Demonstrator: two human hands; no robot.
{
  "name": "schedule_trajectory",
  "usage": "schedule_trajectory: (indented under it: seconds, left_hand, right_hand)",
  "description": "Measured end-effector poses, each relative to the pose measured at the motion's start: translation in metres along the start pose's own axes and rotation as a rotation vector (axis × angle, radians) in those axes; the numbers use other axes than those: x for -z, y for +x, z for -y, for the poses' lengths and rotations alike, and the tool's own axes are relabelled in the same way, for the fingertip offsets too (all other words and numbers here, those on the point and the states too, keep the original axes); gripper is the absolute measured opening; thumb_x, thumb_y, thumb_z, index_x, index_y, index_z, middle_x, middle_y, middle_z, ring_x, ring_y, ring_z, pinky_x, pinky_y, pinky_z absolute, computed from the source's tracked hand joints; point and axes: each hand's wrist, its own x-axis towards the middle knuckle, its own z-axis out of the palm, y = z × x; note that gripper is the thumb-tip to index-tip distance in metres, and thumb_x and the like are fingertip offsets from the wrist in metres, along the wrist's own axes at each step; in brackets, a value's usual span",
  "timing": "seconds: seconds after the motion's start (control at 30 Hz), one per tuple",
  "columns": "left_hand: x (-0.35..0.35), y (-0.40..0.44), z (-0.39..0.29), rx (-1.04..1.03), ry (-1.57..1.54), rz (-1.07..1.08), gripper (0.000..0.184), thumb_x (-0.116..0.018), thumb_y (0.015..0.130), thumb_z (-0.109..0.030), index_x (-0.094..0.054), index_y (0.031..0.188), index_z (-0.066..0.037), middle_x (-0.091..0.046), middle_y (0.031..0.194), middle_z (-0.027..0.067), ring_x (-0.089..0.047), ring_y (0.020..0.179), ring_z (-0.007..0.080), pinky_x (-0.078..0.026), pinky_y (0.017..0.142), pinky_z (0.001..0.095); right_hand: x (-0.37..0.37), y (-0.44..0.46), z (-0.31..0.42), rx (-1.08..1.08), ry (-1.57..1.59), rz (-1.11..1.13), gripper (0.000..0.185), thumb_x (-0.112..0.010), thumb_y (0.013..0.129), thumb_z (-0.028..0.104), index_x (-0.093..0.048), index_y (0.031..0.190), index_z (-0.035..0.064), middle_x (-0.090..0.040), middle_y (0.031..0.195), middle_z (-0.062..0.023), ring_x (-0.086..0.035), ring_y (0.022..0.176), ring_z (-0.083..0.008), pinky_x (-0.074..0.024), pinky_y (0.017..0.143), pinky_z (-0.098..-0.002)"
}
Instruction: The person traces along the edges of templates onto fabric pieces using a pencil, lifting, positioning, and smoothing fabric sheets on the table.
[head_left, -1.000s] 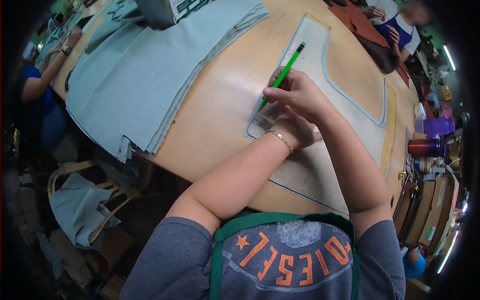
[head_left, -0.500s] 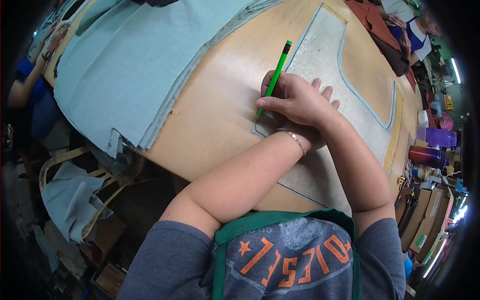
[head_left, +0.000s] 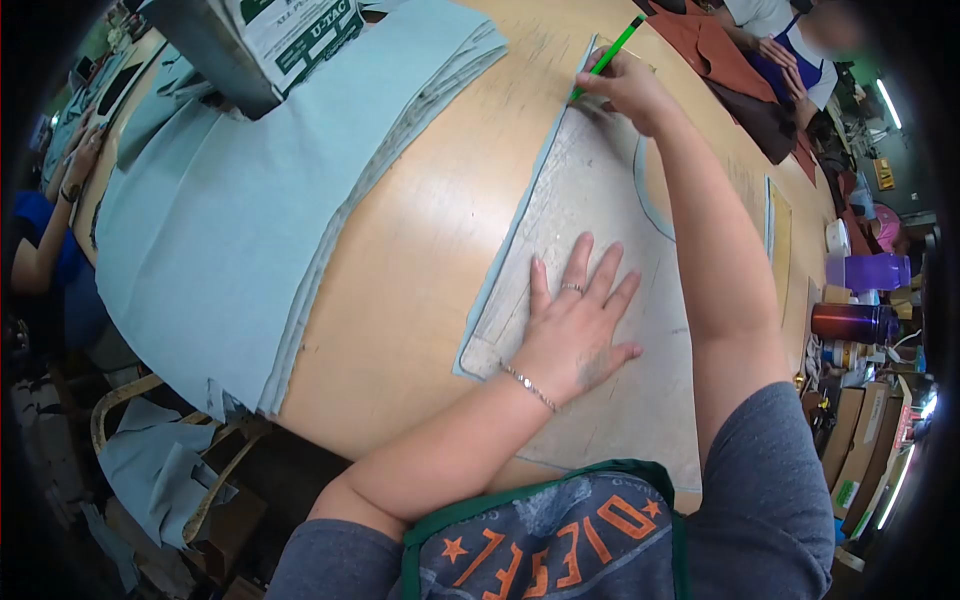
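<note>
My left hand (head_left: 582,325) lies flat with fingers spread on a large grey pattern template (head_left: 540,240). A thin rim of light blue sheet material (head_left: 508,246) shows under the template's edge. My right hand (head_left: 630,88) pinches a green pencil (head_left: 618,45) at the template's far end. The pencil's point is down at the left edge there, its dark-banded end slanting up and to the right.
A stack of light blue sheets (head_left: 230,210) covers the table's left side, with a metal block (head_left: 215,50) and a printed can or box (head_left: 300,40) on it. Brown material (head_left: 715,60) lies far right near another person. A purple tumbler (head_left: 855,322) and cardboard boxes (head_left: 855,450) stand right.
My right hand has moved the pencil from the template's near left corner to its far end. My left hand, partly covered before by the right, is now in full view.
</note>
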Motion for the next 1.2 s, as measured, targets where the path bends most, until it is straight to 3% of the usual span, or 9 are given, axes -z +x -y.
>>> schedule_trajectory:
  seconds: [0.13, 0.27, 0.47, 0.57, 0.7, 0.73, 0.8, 0.87, 1.2]
  left_hand:
    - [0.006, 0.002, -0.001, 0.021, -0.019, 0.058, 0.067, -0.055, 0.073, -0.05, -0.035, 0.129, -0.018, -0.017, 0.139, 0.0066, -0.006, 0.13, 0.0294, -0.014, 0.09, 0.0668]
    - [0.008, 0.004, -0.001, 0.032, -0.03, 0.099, 0.066, -0.053, 0.074, -0.05, -0.034, 0.129, -0.019, -0.015, 0.14, 0.0059, -0.005, 0.13, 0.029, -0.014, 0.09, 0.0668]
    - [0.008, 0.004, -0.002, 0.032, -0.025, 0.097, 0.066, -0.052, 0.075, -0.05, -0.034, 0.13, -0.019, -0.015, 0.14, 0.0064, -0.005, 0.13, 0.0294, -0.013, 0.09, 0.0664]
    - [0.007, 0.002, -0.002, 0.021, -0.014, 0.069, 0.067, -0.052, 0.074, -0.051, -0.034, 0.129, -0.018, -0.017, 0.14, 0.0073, -0.006, 0.13, 0.0298, -0.013, 0.091, 0.0661]
    - [0.009, 0.002, -0.002, 0.054, 0.002, 0.171, 0.067, -0.053, 0.074, -0.05, -0.035, 0.129, -0.017, -0.021, 0.138, 0.0084, -0.011, 0.129, 0.03, -0.012, 0.09, 0.0673]
    - [-0.001, -0.001, 0.002, -0.005, 0.033, -0.041, 0.062, -0.051, 0.076, -0.048, -0.037, 0.127, -0.015, -0.023, 0.137, 0.0114, -0.018, 0.127, 0.0308, -0.012, 0.094, 0.0633]
    - [-0.011, -0.002, 0.004, -0.009, -0.083, -0.021, 0.061, -0.049, 0.077, -0.046, -0.037, 0.127, -0.014, -0.023, 0.137, 0.0138, -0.019, 0.127, 0.031, -0.012, 0.097, 0.0586]
    - [-0.02, 0.004, 0.009, -0.019, -0.342, 0.021, 0.06, -0.042, 0.081, -0.045, -0.033, 0.13, -0.013, -0.021, 0.138, 0.0174, -0.017, 0.128, 0.0333, -0.01, 0.103, 0.0502]
    - [-0.048, 0.008, 0.015, -0.042, -0.052, -0.209, 0.056, -0.024, 0.085, -0.047, -0.028, 0.133, -0.017, -0.019, 0.14, 0.0131, -0.014, 0.129, 0.0367, -0.008, 0.101, 0.0534]
  right_hand:
    - [0.025, 0.052, -0.011, -0.126, 0.099, -0.051, 0.012, -0.058, 0.081, 0.015, -0.048, 0.086, 0.0128, -0.058, 0.084, -0.0015, -0.058, 0.078, -0.014, -0.0442, 0.066, -0.0283]
    - [0.047, 0.111, -0.045, -0.143, 0.174, -0.199, 0.012, -0.058, 0.082, 0.016, -0.049, 0.087, 0.0106, -0.06, 0.085, -0.0042, -0.06, 0.08, -0.0154, -0.0462, 0.067, -0.0297]
    - [0.034, 0.107, -0.053, 0.286, 0.125, -0.601, 0.018, -0.059, 0.081, 0.019, -0.051, 0.088, 0.0044, -0.059, 0.082, -0.0057, -0.059, 0.076, -0.0139, -0.0454, 0.063, -0.0268]
    - [0.003, 0.035, -0.009, 0.266, 0.32, -0.395, 0.02, -0.062, 0.077, 0.018, -0.053, 0.085, 0.0027, -0.058, 0.077, -0.0055, -0.054, 0.066, -0.0114, -0.0407, 0.055, -0.0241]
    - [-0.042, -0.085, 0.047, 0.032, 0.296, 0.247, 0.02, -0.06, 0.079, 0.018, -0.052, 0.086, 0.0013, -0.058, 0.075, -0.0041, -0.053, 0.066, -0.0098, -0.0412, 0.056, -0.0228]
    - [-0.054, -0.108, 0.054, 0.035, 0.336, 0.328, 0.018, -0.06, 0.079, 0.016, -0.052, 0.085, 0.0011, -0.057, 0.074, -0.0036, -0.053, 0.066, -0.0095, -0.0412, 0.056, -0.0226]
    - [-0.07, -0.143, 0.069, -0.019, 0.358, 0.486, 0.015, -0.063, 0.077, 0.009, -0.05, 0.082, 0.0031, -0.054, 0.071, 0.0011, -0.051, 0.068, -0.0047, -0.0409, 0.059, -0.0199]
    - [-0.08, -0.156, 0.072, -0.022, 0.23, 0.545, 0.015, -0.063, 0.077, 0.01, -0.05, 0.081, 0.003, -0.053, 0.07, 0.0017, -0.05, 0.067, -0.0045, -0.0402, 0.058, -0.0194]
    - [-0.105, -0.184, 0.079, 0.028, 0.012, 0.548, 0.016, -0.063, 0.075, 0.012, -0.052, 0.076, 0.0011, -0.055, 0.062, -0.007, -0.052, 0.058, -0.0128, -0.0421, 0.055, -0.0275]
